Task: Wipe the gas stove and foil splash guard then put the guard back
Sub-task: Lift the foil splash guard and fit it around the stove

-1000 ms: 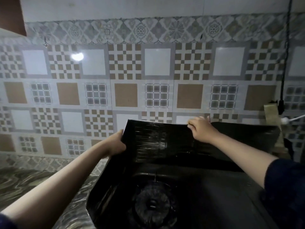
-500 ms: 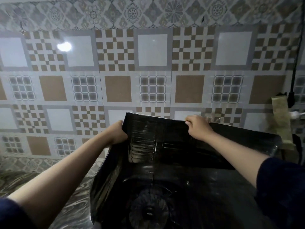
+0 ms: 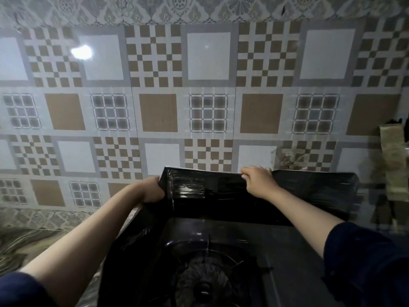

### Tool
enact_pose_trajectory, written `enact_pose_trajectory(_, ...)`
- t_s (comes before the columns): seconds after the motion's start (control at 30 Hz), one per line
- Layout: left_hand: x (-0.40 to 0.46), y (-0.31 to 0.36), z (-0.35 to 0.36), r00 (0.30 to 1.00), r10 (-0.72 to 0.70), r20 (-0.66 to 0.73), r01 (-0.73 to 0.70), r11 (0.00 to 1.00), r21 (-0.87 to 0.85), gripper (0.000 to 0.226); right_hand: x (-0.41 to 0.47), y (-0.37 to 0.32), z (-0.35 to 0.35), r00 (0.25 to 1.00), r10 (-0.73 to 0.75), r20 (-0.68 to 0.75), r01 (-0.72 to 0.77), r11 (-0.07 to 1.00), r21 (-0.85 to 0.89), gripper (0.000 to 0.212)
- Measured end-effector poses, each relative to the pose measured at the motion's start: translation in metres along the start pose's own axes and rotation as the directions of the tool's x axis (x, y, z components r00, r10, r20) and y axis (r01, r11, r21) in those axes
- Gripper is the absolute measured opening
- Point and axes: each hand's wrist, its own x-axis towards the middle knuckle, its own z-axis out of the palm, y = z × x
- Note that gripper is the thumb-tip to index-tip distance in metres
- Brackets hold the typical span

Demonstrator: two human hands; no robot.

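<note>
Tiled kitchen wall over a marbled worktop, dim light.

The wall (image 3: 208, 89) is covered in glossy patterned tiles: white squares, tan squares, brown checks and grey grids, with a band of grey floral tiles along the top. A bright light reflection (image 3: 81, 52) glints at upper left. The swirled marble-look worktop (image 3: 24, 244) shows at near left. A strip of worn brownish tape (image 3: 392, 160) hangs at far right.

No lettering, brand, number or sign that I can read anywhere; the wall tiles (image 3: 208, 56) across the upper frame carry only geometric patterns; the dark splash guard (image 3: 309, 191) at lower centre shows glare, no print.
</note>
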Motion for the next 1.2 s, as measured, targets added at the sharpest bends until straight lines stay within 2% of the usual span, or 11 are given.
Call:
enact_pose_trajectory(0.13, 0.015, 0.001, 0.004, 0.998, -0.063, -0.024, 0.058, 0.984, -0.166, 0.032, 0.006, 0.002, 0.002, 1.000, 0.006, 0.026, -0.006, 1.000, -0.006, 0.017)
enact_pose_trajectory(0.3, 0.024, 0.012, 0.013, 0.982, -0.183, -0.043, 0.151, 0.907, -0.393, 0.018, 0.005, 0.002, 0.002, 0.996, -0.012, -0.091, 0.019, 0.997, 0.077, 0.036)
enact_pose_trajectory(0.43, 0.026, 0.009, 0.012, 0.959, -0.272, -0.079, 0.186, 0.814, -0.550, 0.012, 0.000, -0.007, -0.002, 0.995, -0.095, -0.020, 0.096, 0.994, 0.042, 0.043)
enact_pose_trajectory(0.53, 0.026, 0.001, 0.009, 0.947, -0.309, -0.085, 0.191, 0.759, -0.623, 0.019, -0.007, -0.020, -0.005, 0.984, -0.175, 0.042, 0.176, 0.984, -0.025, 0.048)
enact_pose_trajectory(0.63, 0.016, 0.002, 0.003, 0.964, -0.265, 0.034, 0.234, 0.772, -0.591, 0.012, -0.014, -0.036, -0.006, 0.964, -0.240, 0.111, 0.251, 0.964, -0.091, 0.054)
enact_pose_trajectory(0.7, 0.009, 0.001, 0.000, 0.968, -0.237, 0.085, 0.244, 0.798, -0.551, 0.018, -0.019, -0.048, -0.006, 0.951, -0.266, 0.158, 0.286, 0.951, -0.117, 0.057)
enact_pose_trajectory(0.83, -0.006, -0.010, -0.010, 0.978, -0.197, 0.064, 0.205, 0.875, -0.439, 0.011, -0.027, -0.072, -0.005, 0.928, -0.301, 0.219, 0.337, 0.929, -0.151, 0.060)
enact_pose_trajectory(0.93, -0.022, -0.021, -0.019, 0.960, -0.223, 0.171, 0.270, 0.900, -0.342, 0.021, -0.032, -0.091, -0.004, 0.919, -0.317, 0.234, 0.354, 0.925, -0.141, 0.062)
enact_pose_trajectory(1.03, -0.031, -0.040, -0.025, 0.936, -0.264, 0.233, 0.321, 0.913, -0.253, 0.040, -0.041, -0.116, -0.005, 0.916, -0.325, 0.236, 0.353, 0.931, -0.087, 0.062)
enact_pose_trajectory(1.13, -0.044, -0.057, -0.029, 0.921, -0.275, 0.276, 0.333, 0.924, -0.190, 0.058, -0.047, -0.146, -0.002, 0.903, -0.351, 0.248, 0.373, 0.927, -0.046, 0.061)
enact_pose_trajectory(1.2, -0.057, -0.063, -0.030, 0.920, -0.261, 0.291, 0.314, 0.937, -0.151, 0.058, -0.049, -0.166, 0.002, 0.893, -0.372, 0.254, 0.390, 0.921, -0.023, 0.062)
